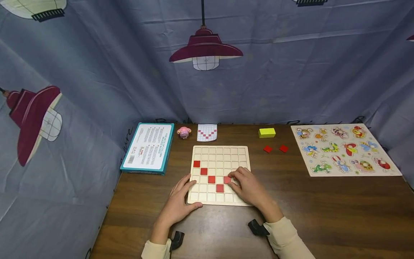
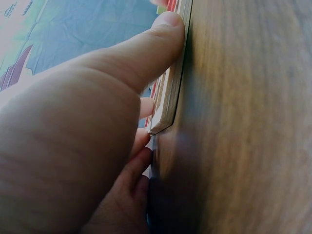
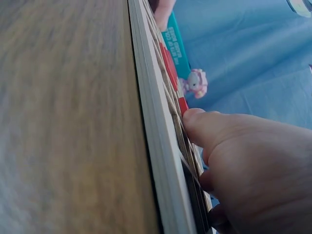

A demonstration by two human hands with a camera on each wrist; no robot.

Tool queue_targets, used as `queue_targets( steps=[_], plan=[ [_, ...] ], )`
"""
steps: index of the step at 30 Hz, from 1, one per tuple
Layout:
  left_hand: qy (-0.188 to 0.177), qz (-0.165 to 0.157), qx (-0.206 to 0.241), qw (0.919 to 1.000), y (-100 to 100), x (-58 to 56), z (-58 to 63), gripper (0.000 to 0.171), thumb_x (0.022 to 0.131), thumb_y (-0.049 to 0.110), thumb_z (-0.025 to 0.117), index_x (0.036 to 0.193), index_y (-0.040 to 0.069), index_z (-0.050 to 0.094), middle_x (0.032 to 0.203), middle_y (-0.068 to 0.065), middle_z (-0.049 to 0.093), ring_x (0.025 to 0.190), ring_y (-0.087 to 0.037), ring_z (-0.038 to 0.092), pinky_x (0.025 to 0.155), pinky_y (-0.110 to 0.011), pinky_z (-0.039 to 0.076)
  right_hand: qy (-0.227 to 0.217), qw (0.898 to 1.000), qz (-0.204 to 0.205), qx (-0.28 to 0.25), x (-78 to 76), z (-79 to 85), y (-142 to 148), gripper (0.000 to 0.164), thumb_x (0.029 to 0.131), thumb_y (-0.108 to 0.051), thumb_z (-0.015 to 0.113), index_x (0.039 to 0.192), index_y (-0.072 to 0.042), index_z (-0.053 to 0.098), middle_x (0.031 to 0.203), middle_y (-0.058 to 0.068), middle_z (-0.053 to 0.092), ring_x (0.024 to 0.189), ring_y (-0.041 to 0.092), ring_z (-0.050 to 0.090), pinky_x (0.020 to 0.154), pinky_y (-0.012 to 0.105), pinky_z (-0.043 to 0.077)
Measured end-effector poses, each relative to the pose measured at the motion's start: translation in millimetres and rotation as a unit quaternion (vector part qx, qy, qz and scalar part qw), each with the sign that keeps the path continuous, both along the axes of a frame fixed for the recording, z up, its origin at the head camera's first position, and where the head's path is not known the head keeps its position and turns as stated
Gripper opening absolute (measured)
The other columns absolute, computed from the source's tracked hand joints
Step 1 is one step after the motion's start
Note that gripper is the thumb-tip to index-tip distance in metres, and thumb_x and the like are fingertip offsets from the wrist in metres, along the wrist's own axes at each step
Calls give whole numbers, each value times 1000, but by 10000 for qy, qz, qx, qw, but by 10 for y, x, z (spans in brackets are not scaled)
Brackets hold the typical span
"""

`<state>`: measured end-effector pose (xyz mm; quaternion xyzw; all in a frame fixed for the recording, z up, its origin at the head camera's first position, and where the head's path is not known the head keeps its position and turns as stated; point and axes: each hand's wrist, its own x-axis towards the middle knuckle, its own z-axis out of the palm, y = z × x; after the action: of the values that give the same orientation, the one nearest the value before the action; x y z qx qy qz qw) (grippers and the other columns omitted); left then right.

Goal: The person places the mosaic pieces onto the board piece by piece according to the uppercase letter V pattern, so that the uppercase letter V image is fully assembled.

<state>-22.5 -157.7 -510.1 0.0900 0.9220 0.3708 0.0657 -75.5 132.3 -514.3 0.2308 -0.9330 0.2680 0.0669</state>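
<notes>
Right hand pinches a red tile on a gridded board while the left braces its corner

The left hand (image 1: 177, 205) lies spread around the near left corner of the pale wooden board (image 1: 198, 197), its thumb against the near edge and its straight fingers along the left side, one tip resting over the rim. The right hand (image 1: 249, 187) reaches in from the right across the board's edge, thumb and index finger bent, pinching a red tile (image 1: 226, 180) by its right side. Whether that tile sits fully down in its square cannot be told.

The board lies flat on the brown table (image 1: 323, 212), divided into small square cells by raised lines. Four more flat, square red tiles step down diagonally from the left column; the pinched one lies up and to the right of the lowest, so the five form a lopsided V. Just beyond the board's far edge stands a small card (image 1: 207, 132) with a V of red squares. Two loose tiles (image 1: 283, 148) lie to the right, near a yellow block (image 1: 266, 133).
</notes>
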Motion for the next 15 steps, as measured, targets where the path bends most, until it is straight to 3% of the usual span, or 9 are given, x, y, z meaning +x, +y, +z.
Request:
queue_targets(
  steps=[15],
  plan=[
    [-34,11,5,10000,11,5,3,81,77,41,89,147,17,54,166,-4,34,154,-33,29,119,-64,27,-214,9997,-105,-85,4,15,11,19,88,-20,80,105,-15,73,94,-5,59,87,11,51,79,32,51]
  ],
)
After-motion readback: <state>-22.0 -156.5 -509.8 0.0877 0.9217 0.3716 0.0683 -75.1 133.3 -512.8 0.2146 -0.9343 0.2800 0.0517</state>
